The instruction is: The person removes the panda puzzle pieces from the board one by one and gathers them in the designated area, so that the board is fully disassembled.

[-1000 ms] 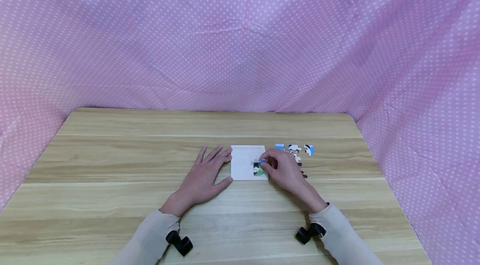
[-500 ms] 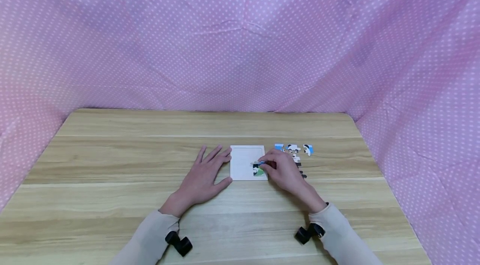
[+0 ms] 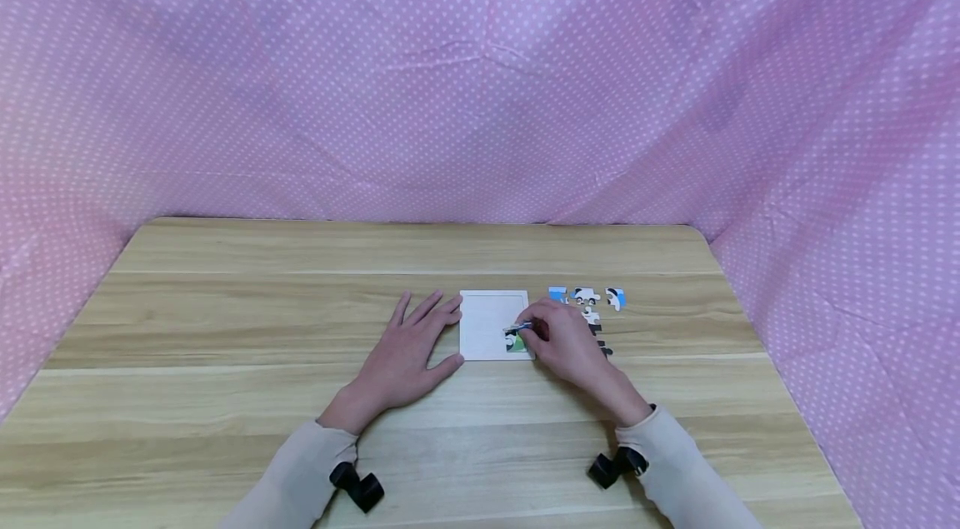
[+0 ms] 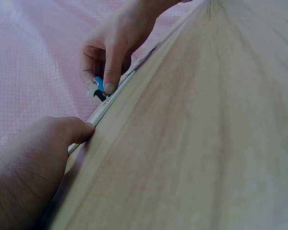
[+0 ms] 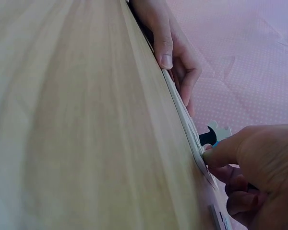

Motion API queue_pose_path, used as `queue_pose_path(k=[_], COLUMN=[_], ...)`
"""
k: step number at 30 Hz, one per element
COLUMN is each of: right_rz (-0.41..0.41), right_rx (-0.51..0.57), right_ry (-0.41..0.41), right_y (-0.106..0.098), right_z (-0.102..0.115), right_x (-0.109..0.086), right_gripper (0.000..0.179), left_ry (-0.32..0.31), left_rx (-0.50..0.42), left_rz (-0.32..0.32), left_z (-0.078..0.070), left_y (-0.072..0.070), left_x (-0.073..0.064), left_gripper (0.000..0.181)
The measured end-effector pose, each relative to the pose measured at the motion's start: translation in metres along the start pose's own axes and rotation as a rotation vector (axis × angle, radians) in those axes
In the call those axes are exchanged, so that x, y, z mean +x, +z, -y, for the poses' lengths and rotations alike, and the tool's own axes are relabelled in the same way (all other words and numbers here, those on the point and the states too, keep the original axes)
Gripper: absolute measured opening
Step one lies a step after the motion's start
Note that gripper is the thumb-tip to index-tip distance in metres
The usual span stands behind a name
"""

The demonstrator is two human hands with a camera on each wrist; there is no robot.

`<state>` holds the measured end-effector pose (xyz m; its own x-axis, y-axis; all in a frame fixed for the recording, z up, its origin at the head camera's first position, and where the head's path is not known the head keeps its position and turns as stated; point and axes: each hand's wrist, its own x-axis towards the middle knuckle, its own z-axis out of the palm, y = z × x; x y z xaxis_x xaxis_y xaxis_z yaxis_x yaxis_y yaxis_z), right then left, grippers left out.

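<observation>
In the head view a white puzzle tray lies on the table. My left hand rests at its left side with fingers spread, thumb and fingertips touching the edge. At the tray's lower right corner lies a green, black and white puzzle piece. Just above that piece, my right hand pinches another puzzle piece between thumb and fingers. Blue, black and white show on it, and in the left wrist view it is tilted up on edge. My fingers hide part of it.
Several loose panda puzzle pieces lie right of the tray, among them a blue one, a panda-face piece and a blue-edged one. My right hand partly covers others. A pink dotted cloth hangs behind the wooden table.
The pinched puzzle piece has come slightly lower and its tilt has changed, while my right hand stays over the tray's right side. My left hand has kept its place.
</observation>
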<state>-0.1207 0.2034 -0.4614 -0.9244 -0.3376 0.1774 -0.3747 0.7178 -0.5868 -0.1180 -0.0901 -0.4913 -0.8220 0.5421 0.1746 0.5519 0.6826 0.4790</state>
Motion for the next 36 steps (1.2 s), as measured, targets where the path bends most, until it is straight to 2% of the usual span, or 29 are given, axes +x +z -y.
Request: queue_pose_path(k=[8, 15, 18, 25, 36], right_rz=[-0.021, -0.119, -0.137, -0.111, -0.108], right_rx=[0.014, 0.074, 0.114, 0.182, 0.26], right_ry=[0.0, -0.064, -0.046, 0.048, 0.126], right_y=[0.0, 0.0, -0.003, -0.009, -0.018], right_z=[0.0, -0.006, -0.005, -0.004, -0.003], right_x=[0.0, 0.0, 0.001, 0.001, -0.003], right_gripper=[0.014, 0.011, 0.011, 0.013, 0.027], left_ry=[-0.005, -0.003, -0.005, -0.006, -0.013], left_rx=[0.002, -0.002, 0.001, 0.0, 0.003], left_rz=[0.004, 0.008, 0.013, 0.015, 0.016], left_z=[0.0, 0.0, 0.0, 0.001, 0.0], left_y=[0.0, 0.0, 0.0, 0.0, 0.0], left_x=[0.0, 0.0, 0.0, 0.0, 0.0], left_gripper=[0.066, 0.066, 0.067, 0.067, 0.067])
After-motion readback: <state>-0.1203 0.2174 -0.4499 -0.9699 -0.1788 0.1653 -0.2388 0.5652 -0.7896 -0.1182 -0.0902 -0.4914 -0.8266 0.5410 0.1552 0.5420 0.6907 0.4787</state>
